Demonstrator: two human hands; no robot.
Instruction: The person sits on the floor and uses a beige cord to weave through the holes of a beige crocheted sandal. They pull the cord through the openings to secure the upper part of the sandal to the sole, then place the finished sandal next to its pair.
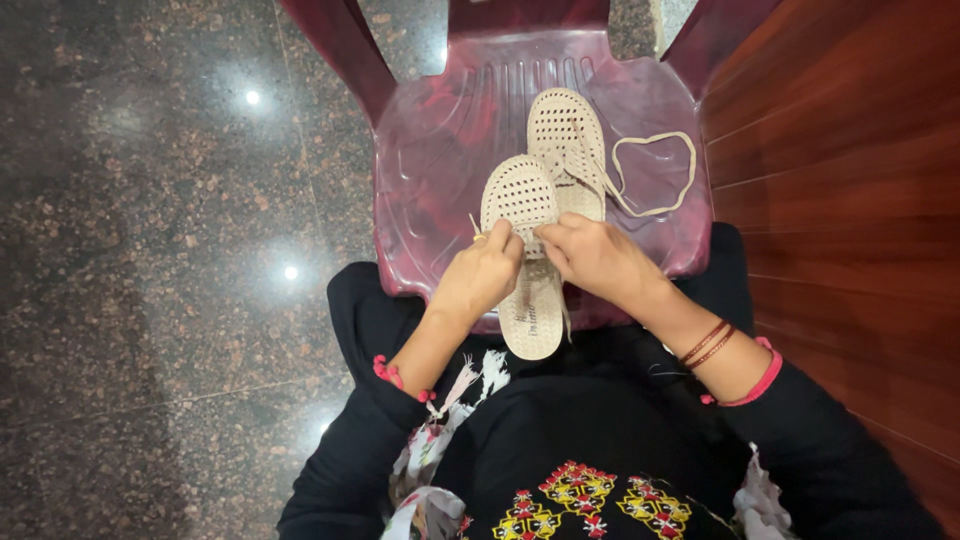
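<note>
- Head view: the person sits facing a dark red plastic chair [440, 150] that stands on a speckled polished stone floor [150, 250]; a reddish wooden panel [850, 200] runs along the right edge.
- Two beige perforated insoles lie on the chair seat. The near insole [522, 200] overlaps the front rim of the seat, its heel end hanging toward the person's lap. The far insole [566, 130] lies just beside and partly under it, toward the chair back.
- A beige cord [655, 170] loops loosely on the seat to the right of the far insole and runs back toward the hands.
- Left hand [480, 275]: grip closed, fingers curled over the middle of the near insole, pinching something thin at its left edge; the pinched item is too small to identify for certain, probably a cord end.
- Right hand [595, 258]: grip closed, fingertips pressed onto the same insole's middle from the right side; whether it has hold of the cord cannot be told, since the fingers hide it.
- Judgement: the step in hand looks like threading or tying the cord through the perforations of the near insole.
- Judgement: the next move calls for a fine pinch on the cord end and steady hold of the insole so it does not slide off the seat rim.
</note>
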